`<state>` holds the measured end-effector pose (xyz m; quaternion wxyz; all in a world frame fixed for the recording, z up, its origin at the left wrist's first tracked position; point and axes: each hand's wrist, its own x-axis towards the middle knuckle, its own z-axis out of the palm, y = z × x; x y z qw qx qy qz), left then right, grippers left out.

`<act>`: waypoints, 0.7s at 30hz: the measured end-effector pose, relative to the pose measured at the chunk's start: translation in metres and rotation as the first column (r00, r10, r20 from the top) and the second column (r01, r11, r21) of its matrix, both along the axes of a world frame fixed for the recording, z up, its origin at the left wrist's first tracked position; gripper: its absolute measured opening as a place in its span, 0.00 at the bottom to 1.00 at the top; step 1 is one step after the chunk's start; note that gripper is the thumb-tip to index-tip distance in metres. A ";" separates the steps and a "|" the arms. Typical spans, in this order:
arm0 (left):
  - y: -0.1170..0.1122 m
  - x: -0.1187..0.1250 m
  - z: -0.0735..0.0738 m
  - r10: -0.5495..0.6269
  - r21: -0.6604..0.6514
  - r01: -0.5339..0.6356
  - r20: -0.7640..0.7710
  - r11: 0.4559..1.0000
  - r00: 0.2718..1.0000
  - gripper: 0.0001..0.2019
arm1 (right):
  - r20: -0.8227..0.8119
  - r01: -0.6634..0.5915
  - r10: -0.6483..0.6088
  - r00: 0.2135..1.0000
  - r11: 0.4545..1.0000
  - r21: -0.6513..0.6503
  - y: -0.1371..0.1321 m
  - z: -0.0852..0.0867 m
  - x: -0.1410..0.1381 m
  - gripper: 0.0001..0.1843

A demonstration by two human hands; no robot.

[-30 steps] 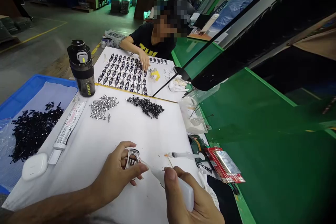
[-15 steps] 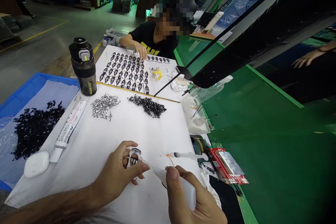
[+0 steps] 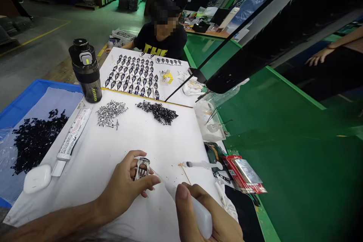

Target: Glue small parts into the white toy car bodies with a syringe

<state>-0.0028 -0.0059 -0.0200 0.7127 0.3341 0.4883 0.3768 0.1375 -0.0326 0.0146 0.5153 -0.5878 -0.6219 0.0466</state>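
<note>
**Inspection note: small metal frame part held in left hand, squeeze bottle in right, over white work sheet**

The left hand (image 3: 124, 186) is closed in a grip, thumb and curled fingers pinching a small open-work metal frame part (image 3: 142, 169) just above the white work sheet (image 3: 93, 196). The right hand (image 3: 195, 213) is closed around a white plastic squeeze bottle (image 3: 202, 215), tilted with its narrow nozzle (image 3: 162, 179) pointing to the metal frame part, tip close beside it; contact cannot be confirmed.

Just beyond the right hand lie a syringe (image 3: 198, 165) with an orange tip and a thin wooden stick (image 3: 186, 174). A red packet (image 3: 243, 170) sits at the sheet's right edge. Farther up the sheet are a pile of silver metal parts (image 3: 111, 114) and a pile of black parts (image 3: 157, 112). To the left are a tube of adhesive (image 3: 74, 134), a white earbud case (image 3: 36, 179), and a blue tray (image 3: 28, 96) holding more black parts (image 3: 36, 141). A black drinking bottle (image 3: 86, 72) stands beside rows of laid-out parts (image 3: 131, 76), with a co-worker (image 3: 160, 36) seated at the far end.
</note>
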 end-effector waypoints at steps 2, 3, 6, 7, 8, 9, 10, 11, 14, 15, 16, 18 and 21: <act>0.000 0.000 0.000 0.000 0.001 0.000 -0.004 1.000 1.000 0.30 | 0.006 -0.015 0.015 1.000 1.000 0.014 0.002 -0.001 0.002 0.13; 0.000 0.000 0.001 0.001 0.000 -0.001 -0.007 1.000 1.000 0.30 | 0.010 -0.019 0.019 1.000 1.000 0.016 0.002 -0.002 0.003 0.13; 0.001 0.000 0.002 0.002 0.003 -0.002 -0.010 1.000 1.000 0.29 | 0.005 -0.016 0.016 1.000 1.000 0.004 0.002 -0.004 0.003 0.12; 0.000 0.000 0.002 0.003 0.004 -0.003 -0.009 1.000 1.000 0.29 | -0.002 -0.010 0.010 1.000 1.000 -0.007 0.002 -0.004 0.003 0.13; 0.000 0.000 0.002 0.003 0.004 -0.003 -0.008 1.000 1.000 0.29 | -0.010 -0.002 0.001 1.000 1.000 -0.019 0.001 -0.003 0.002 0.13; 0.000 0.000 0.002 0.002 0.005 -0.002 -0.007 1.000 1.000 0.29 | -0.019 0.006 -0.006 1.000 0.999 -0.034 0.000 -0.002 0.001 0.14; 0.000 0.000 0.002 0.003 0.006 -0.003 -0.007 1.000 1.000 0.29 | -0.033 0.012 -0.014 0.999 0.999 -0.048 -0.001 -0.001 0.000 0.14; 0.000 0.000 0.001 0.004 0.008 -0.004 -0.008 1.000 1.000 0.29 | -0.054 0.014 -0.017 0.998 0.998 -0.063 -0.001 -0.001 0.000 0.15; 0.000 0.000 -0.001 0.005 0.007 -0.005 -0.011 1.000 1.000 0.29 | -0.144 0.042 -0.057 0.988 0.993 -0.107 -0.001 -0.003 0.002 0.18; 0.000 0.000 -0.002 0.003 0.004 -0.003 -0.012 1.000 1.000 0.29 | -0.185 0.077 -0.098 0.978 0.990 -0.118 0.002 -0.006 0.004 0.18; 0.000 0.000 -0.002 0.000 0.003 0.000 -0.013 1.000 1.000 0.29 | -0.236 0.112 -0.141 0.961 0.985 -0.135 0.006 -0.009 0.006 0.19; 0.000 0.001 -0.002 -0.005 0.009 0.005 -0.026 1.000 1.000 0.27 | -0.371 0.108 -0.179 0.911 0.973 -0.203 0.018 -0.018 0.010 0.18; -0.001 0.002 0.000 -0.008 0.027 0.010 -0.068 1.000 0.998 0.21 | -0.418 -0.113 -0.040 0.908 0.936 -0.335 0.043 -0.032 0.011 0.18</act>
